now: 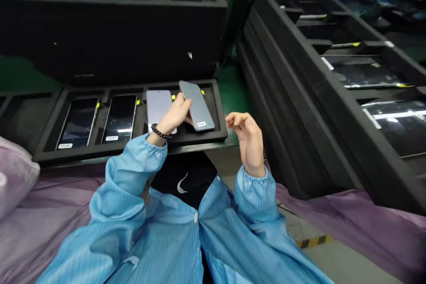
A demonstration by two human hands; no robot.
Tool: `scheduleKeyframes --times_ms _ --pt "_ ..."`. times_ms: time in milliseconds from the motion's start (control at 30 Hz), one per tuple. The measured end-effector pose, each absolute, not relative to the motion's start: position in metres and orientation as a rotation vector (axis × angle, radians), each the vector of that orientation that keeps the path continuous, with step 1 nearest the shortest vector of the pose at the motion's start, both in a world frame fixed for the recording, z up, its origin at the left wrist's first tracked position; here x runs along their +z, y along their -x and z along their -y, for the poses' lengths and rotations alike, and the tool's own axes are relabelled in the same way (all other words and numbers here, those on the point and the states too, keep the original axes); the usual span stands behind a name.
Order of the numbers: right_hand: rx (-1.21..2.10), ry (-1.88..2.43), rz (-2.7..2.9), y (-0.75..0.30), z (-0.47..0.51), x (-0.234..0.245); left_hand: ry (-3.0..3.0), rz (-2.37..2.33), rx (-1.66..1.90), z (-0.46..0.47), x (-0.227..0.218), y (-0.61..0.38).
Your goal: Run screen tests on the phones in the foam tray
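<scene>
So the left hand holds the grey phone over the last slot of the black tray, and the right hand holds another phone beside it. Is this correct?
Not quite. In the head view the right hand holds nothing: its fingers are curled and empty, apart from the black tray. The rest stands: the left hand holds the grey phone tilted over the tray's last slot.

Matt black foam tray (pixel 219 111) with moulded slots; slim grey phone (pixel 198 107) has a smooth satin back, two black phones (pixel 80 122) show glossy glass. Light-blue striped cloth sleeve (pixel 133 164), shiny black bead bracelet (pixel 160 132), soft mauve cloth cover (pixel 49 213).
</scene>
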State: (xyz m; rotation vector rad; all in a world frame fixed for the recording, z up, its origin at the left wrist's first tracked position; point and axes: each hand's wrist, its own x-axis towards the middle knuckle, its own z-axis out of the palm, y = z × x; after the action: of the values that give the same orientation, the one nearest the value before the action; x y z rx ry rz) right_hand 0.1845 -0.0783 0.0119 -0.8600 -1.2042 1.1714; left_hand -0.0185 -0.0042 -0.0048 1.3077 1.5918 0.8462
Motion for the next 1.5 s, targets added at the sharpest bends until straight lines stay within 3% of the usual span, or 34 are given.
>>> scheduleKeyframes --times_ms 167,367,567,800,1000,1133,1500 --pt "1.128 0.929 1.248 -0.192 0.069 0.002 -1.596 -1.623 0.666 -0.005 0.003 0.022" --pt "0.951 1.085 1.490 -0.194 0.062 -0.012 -1.822 -2.024 0.832 -0.004 0.007 0.086" --pt "0.806 1.144 1.697 -0.179 0.057 -0.020 -1.884 -1.934 0.819 -0.009 -0.013 0.112" --pt "0.419 1.049 2.015 -0.175 0.056 -0.033 -2.092 -1.826 1.341 0.075 -0.027 0.108" --pt "0.041 0.966 2.261 -0.178 0.056 -0.051 -2.531 -1.980 1.084 0.129 -0.070 0.111" --pt "0.002 0.981 2.384 -0.179 0.055 -0.047 -2.545 -2.058 0.920 0.129 -0.076 0.112" --pt "0.083 0.951 2.415 -0.180 0.054 -0.046 -2.550 -1.989 1.031 0.129 -0.075 0.114"
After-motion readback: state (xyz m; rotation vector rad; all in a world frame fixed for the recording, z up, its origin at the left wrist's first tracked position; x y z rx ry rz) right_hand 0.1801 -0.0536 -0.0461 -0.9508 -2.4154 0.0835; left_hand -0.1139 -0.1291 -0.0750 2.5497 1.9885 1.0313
